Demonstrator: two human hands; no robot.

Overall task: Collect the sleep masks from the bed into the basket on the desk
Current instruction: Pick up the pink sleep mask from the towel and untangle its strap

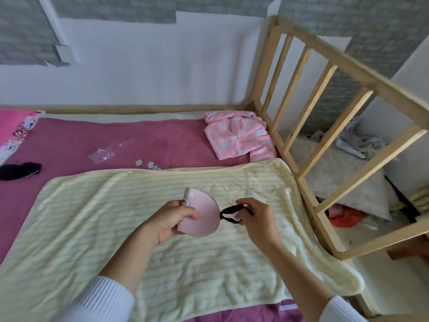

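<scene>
A pink sleep mask (pixel 204 214), folded in half, is held above the pale yellow blanket (pixel 162 259). My left hand (pixel 170 220) grips its folded left side. My right hand (pixel 257 219) pinches the mask's black elastic strap (pixel 229 213) just to the right of it. A second, black sleep mask (pixel 19 170) lies on the magenta sheet (pixel 92 145) at the far left edge. No basket or desk is in view.
A pink patterned garment (pixel 239 138) lies at the bed's far right corner. A clear plastic bag (pixel 101 154) and small paper bits (pixel 151 165) rest on the sheet. The wooden slatted bed end (pixel 325 126) stands on the right, with clutter on the floor beyond.
</scene>
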